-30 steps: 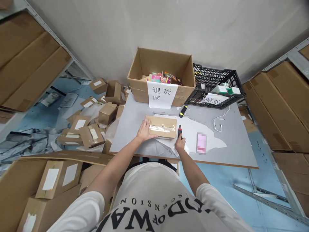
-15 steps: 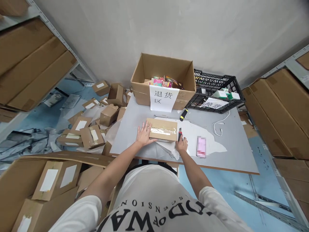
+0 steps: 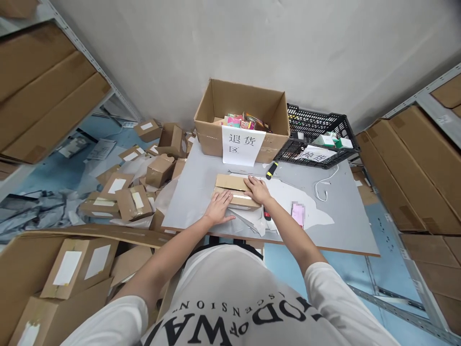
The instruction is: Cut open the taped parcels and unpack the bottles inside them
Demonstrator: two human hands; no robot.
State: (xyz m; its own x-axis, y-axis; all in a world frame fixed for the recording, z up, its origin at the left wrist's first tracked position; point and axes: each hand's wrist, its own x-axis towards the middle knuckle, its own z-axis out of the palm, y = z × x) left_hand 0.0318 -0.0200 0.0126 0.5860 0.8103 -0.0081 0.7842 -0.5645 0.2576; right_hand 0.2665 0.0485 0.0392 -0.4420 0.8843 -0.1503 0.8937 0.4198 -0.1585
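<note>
With the knife [image 3: 267, 214] now set down on the table [image 3: 201, 178], both hands, left [image 3: 220, 207] and right [image 3: 258, 190], press flat and open on the box [image 3: 230, 184], gripping nothing.

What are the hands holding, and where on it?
Both hands rest flat on the taped cardboard box: left hand on its near left edge, right hand on top. Neither grips it.

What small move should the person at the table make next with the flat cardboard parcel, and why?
Probably pull the top flaps apart. Both the left hand and the right hand lie flat on the parcel, and the cutter lies on the table beside it, out of hand.
</note>
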